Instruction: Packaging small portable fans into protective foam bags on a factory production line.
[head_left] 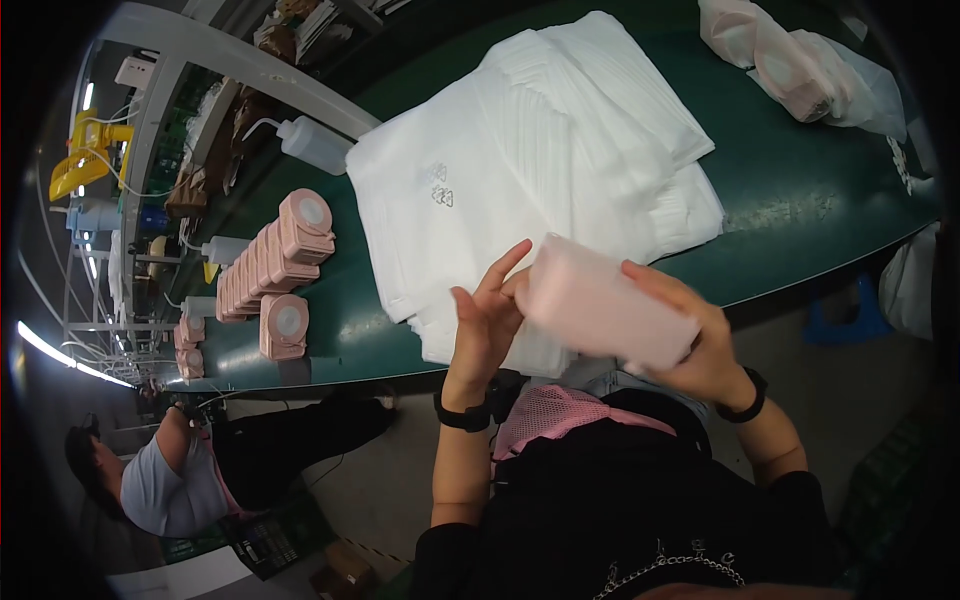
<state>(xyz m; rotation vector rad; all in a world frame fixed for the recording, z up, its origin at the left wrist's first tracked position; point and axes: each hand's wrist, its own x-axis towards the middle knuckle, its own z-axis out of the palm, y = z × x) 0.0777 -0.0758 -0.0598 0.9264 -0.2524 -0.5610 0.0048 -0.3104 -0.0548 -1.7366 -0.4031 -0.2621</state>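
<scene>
A smooth pink box-shaped case (610, 305), blurred by motion, is tilted in front of my body. My right hand (703, 345) grips its right end, fingers wrapped around it. My left hand (483, 330) is at the case's left end with thumb and fingers spread; whether a fingertip touches the case I cannot tell. Just beyond both hands lies a thick stack of white soft bags or sheets (480, 180), spread over the green table (770, 240). To the left stands a row of similar pink cases (265, 265) with round pale discs, and one more pink case (285, 325) sits nearer me.
Pink items in clear plastic bags (790, 65) lie at the far right. A white squeeze bottle (312, 143) stands beside the grey frame (250, 65). Another person (175, 470) works farther left along the table. A blue stool (848, 315) is below the right edge.
</scene>
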